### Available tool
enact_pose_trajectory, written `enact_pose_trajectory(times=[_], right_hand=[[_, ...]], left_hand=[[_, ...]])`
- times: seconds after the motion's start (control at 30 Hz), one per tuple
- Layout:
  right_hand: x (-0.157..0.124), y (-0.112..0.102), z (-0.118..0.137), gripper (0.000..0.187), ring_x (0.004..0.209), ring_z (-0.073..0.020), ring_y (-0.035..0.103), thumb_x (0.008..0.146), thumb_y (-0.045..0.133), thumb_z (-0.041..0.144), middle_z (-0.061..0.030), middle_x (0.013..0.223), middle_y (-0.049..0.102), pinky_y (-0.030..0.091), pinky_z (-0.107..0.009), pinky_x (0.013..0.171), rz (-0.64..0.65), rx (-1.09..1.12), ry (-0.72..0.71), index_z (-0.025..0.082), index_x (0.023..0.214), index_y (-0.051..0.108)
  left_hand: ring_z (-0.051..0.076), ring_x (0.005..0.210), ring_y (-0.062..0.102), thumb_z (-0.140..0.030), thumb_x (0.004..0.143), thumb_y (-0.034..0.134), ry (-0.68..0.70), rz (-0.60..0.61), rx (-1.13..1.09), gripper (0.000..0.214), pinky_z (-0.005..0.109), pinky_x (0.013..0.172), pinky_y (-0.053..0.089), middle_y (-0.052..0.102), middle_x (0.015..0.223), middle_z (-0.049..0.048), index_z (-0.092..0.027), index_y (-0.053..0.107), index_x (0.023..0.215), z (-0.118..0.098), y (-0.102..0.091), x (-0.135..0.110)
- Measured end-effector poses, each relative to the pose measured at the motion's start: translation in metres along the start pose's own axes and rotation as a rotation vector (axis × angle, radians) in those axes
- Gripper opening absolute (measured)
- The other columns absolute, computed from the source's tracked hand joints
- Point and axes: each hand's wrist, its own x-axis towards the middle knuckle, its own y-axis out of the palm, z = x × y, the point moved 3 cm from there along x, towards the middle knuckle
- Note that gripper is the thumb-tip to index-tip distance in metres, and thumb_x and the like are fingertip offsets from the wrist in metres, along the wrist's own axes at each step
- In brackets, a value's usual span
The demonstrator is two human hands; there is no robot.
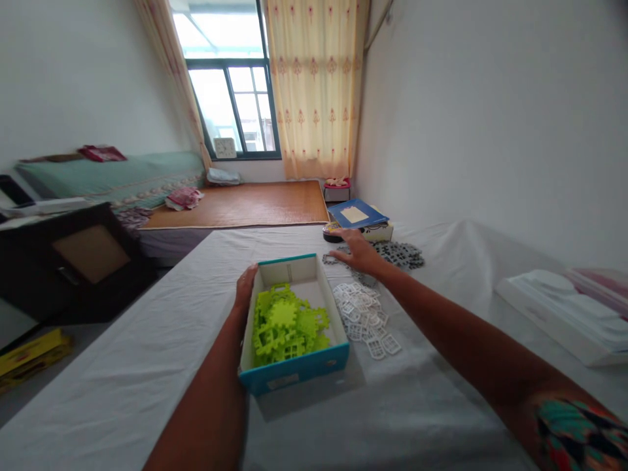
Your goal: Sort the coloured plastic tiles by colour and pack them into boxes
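Observation:
A blue cardboard box [297,375] with pale inner walls stands uncovered on the white cloth. Bright green plastic gear-shaped pieces [284,322] lie heaped inside it. My left hand [246,286] holds the box by its outer left side near the far corner; part of its fingers is hidden. Over the near left end of a pile of grey plastic pieces [400,254], my right hand [360,253] reaches out with thumb and fingers apart, holding nothing that I can see. White square lattice pieces [362,311] are spread between the box and my right forearm.
Behind my right hand are a blue flat item [358,213] on a patterned box and a round dark tin [332,233]. White containers [564,314] stand at the right by the wall. A dark cabinet [83,261] is at the left, a bed mat [265,204] beyond.

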Motion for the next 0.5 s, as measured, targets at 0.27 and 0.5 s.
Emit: enact_pose_trajectory(times=[0.27,0.5], right_hand=[[0.029,-0.004,-0.152,0.052,0.134,-0.0392,0.025,0.093,0.038,0.027,-0.0133,0.153,0.03,0.035,-0.061,0.096,0.161,-0.615,0.457,0.024,0.144,0.038],[0.044,-0.028,-0.181,0.046,0.111,-0.0265,0.053,0.095,0.029,0.019,-0.0126,0.141,0.049,0.044,-0.038,0.089,0.207,-0.579,0.416,0.021,0.134,0.054]], left_hand=[[0.027,0.106,0.058,-0.046,0.067,0.065,0.176,-0.245,0.15,0.023,0.039,0.093,0.045,0.068,0.08,0.0037,-0.023,0.062,0.067,-0.004,-0.003,-0.001],[0.028,0.097,0.059,-0.057,0.065,0.064,0.165,-0.221,0.147,0.036,0.038,0.088,0.047,0.068,0.079,0.0041,-0.021,0.062,0.068,-0.004,-0.002,-0.002]])
